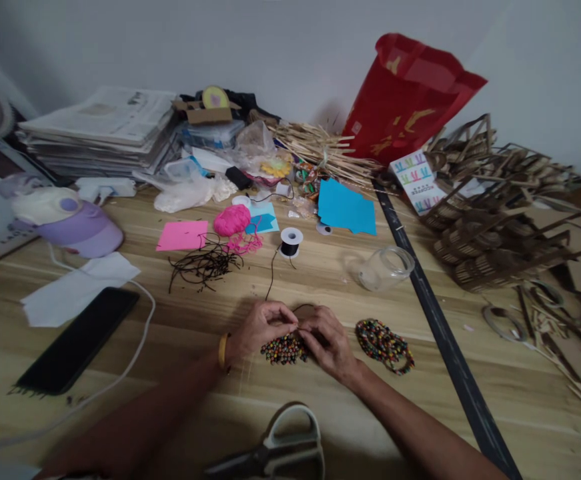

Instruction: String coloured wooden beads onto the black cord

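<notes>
Counter point(180, 333): both hands meet at its near middle. Left hand point(263, 327) and right hand point(327, 340), grip of each pinched shut on the beads point(283, 350) and cord point(271, 270). Second bead bunch point(384, 343) just right of beads. Spool point(291, 241) behind beads, scissors point(275, 453) in front.

scissors point(275, 453), black phone point(77, 340), glass jar point(385, 268), pink yarn point(231, 220), red bag point(405, 97)
</notes>
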Tool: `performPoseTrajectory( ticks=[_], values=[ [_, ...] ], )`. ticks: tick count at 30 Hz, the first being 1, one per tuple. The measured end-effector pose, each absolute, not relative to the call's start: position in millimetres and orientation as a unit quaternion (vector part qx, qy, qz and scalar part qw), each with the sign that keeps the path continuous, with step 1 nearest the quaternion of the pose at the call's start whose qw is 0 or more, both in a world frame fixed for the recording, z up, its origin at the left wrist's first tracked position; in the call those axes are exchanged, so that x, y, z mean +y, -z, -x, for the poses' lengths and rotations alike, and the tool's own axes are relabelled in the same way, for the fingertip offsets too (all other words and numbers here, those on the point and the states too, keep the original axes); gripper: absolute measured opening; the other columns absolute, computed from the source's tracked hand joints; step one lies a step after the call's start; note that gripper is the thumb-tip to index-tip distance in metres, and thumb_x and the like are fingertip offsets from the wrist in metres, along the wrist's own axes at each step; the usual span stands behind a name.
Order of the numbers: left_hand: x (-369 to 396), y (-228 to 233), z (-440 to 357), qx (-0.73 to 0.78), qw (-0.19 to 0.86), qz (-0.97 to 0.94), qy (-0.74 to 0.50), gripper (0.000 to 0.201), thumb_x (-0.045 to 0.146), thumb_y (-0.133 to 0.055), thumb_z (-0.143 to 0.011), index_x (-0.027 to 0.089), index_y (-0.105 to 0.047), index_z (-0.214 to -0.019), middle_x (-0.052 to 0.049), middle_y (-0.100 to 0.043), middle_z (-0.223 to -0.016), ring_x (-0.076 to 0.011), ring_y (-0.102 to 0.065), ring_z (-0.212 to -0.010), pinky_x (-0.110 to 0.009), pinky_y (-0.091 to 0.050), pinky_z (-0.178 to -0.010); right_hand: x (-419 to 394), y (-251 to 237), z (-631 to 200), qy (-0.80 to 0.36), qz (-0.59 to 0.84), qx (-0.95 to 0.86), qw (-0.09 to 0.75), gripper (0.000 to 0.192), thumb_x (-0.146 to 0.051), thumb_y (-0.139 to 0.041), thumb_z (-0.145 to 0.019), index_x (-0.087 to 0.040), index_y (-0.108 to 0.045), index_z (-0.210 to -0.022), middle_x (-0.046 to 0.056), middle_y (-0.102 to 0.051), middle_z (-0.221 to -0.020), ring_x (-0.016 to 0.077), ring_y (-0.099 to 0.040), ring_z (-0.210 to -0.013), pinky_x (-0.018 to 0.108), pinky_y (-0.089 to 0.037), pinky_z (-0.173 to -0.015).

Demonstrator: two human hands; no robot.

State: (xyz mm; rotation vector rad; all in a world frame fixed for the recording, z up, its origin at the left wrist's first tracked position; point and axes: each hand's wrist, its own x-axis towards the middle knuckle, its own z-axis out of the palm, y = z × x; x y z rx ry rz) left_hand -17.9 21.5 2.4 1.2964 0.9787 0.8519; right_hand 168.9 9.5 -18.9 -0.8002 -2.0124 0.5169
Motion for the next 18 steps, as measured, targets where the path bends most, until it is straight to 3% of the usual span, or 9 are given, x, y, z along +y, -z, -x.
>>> performPoseTrajectory(
  ticks=[18],
  values=[
    [21.2, 0.0, 16.5, 0.426, 0.591, -0.568, -0.383, 0.011, 0.02, -0.069, -0.07, 0.011, -0.064, -0.072, -0.003, -0.065, -0.072, -0.013, -0.06, -0.071, -0.024, -0.048, -0.071, 9.9, 18.5, -169.9, -0.204, 0.321, -0.812, 0.443, 0.008, -0.016, -0.054, -0.09, -0.021, -0.059, -0.094, 0.004, -0.064, -0.082, 0.0182, -0.056, -0.078, 0.035, -0.046, -0.076]
  ],
)
